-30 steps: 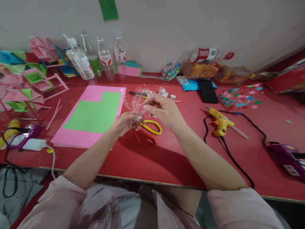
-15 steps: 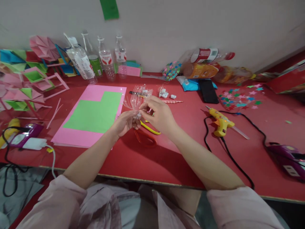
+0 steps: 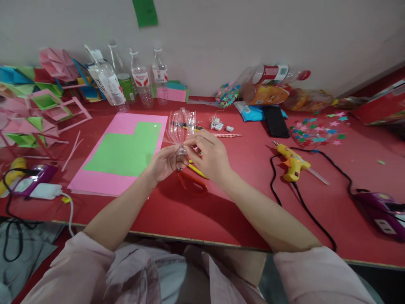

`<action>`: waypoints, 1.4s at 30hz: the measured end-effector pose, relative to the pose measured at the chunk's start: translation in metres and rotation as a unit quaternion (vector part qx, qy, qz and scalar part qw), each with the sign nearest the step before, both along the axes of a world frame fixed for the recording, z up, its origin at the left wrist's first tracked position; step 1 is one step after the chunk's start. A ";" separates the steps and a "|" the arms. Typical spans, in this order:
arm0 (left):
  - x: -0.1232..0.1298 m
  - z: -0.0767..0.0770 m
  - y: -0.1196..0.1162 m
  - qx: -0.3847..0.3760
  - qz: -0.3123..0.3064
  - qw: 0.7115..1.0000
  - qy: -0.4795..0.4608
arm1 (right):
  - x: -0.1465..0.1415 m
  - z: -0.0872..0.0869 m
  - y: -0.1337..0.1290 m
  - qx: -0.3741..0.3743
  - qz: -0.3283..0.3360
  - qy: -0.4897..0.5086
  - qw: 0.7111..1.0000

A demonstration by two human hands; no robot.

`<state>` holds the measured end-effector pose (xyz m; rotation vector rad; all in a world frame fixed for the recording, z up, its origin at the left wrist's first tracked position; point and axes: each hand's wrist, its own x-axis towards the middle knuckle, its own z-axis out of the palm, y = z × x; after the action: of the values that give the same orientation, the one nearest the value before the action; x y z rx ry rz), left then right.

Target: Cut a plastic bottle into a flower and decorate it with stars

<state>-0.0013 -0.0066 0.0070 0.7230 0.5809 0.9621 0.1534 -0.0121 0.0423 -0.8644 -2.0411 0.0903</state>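
Between my hands is a clear plastic bottle piece [image 3: 181, 126] cut into thin curved strips, its narrow neck pointing down toward me. My left hand [image 3: 167, 162] has its fingers closed round the neck from the left. From the right, my right hand [image 3: 210, 154] pinches the same piece near the neck. Scissors with red handles [image 3: 194, 182] lie on the table below my hands, beside a yellow handle [image 3: 198, 171] partly covered by my right hand. Green paper [image 3: 126, 150] rests on pink sheets [image 3: 106, 184] to the left.
On the right are a yellow glue gun [image 3: 293, 161], its black cord, a phone [image 3: 276, 121] and scattered stars [image 3: 319, 130]. Bottles [image 3: 143, 82] stand by the wall. Folded paper shapes [image 3: 34, 105] fill the left. Small white pieces [image 3: 217, 123] lie behind my right hand.
The clear piece has turned so its strips spread more upright and to the left. My right hand has shifted slightly left and down; my left hand stays near the neck.
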 end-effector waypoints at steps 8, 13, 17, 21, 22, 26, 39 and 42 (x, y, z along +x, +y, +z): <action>-0.002 -0.001 0.003 -0.013 0.005 1.000 -0.009 | -0.006 -0.008 -0.003 -0.029 -0.013 -0.004 0.999; -0.004 -0.002 0.003 0.004 -0.015 1.000 -0.011 | -0.004 0.000 -0.002 -0.085 0.000 0.018 0.996; -0.002 0.000 0.002 0.020 -0.023 1.000 -0.005 | -0.001 0.006 -0.002 -0.067 -0.004 0.031 0.997; 0.000 0.000 0.002 0.003 -0.016 1.000 0.007 | 0.000 0.006 -0.002 -0.042 -0.011 0.006 0.999; 0.000 0.000 0.002 -0.003 -0.006 1.000 0.009 | 0.000 0.005 -0.002 -0.037 -0.011 -0.006 0.999; 0.001 -0.003 0.002 0.008 0.014 1.000 0.016 | -0.002 0.001 -0.005 -0.021 -0.030 -0.061 0.997; 0.001 0.000 -0.001 0.026 0.035 0.998 0.041 | 0.004 0.014 -0.002 -0.072 -0.015 0.034 0.997; 0.002 0.001 -0.002 0.027 0.032 0.998 0.051 | 0.008 0.018 0.002 -0.099 -0.034 0.043 0.994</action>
<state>0.0002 -0.0089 0.0080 0.8092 0.6716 1.0074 0.1617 -0.0106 0.0602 -1.0333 -1.9435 0.2917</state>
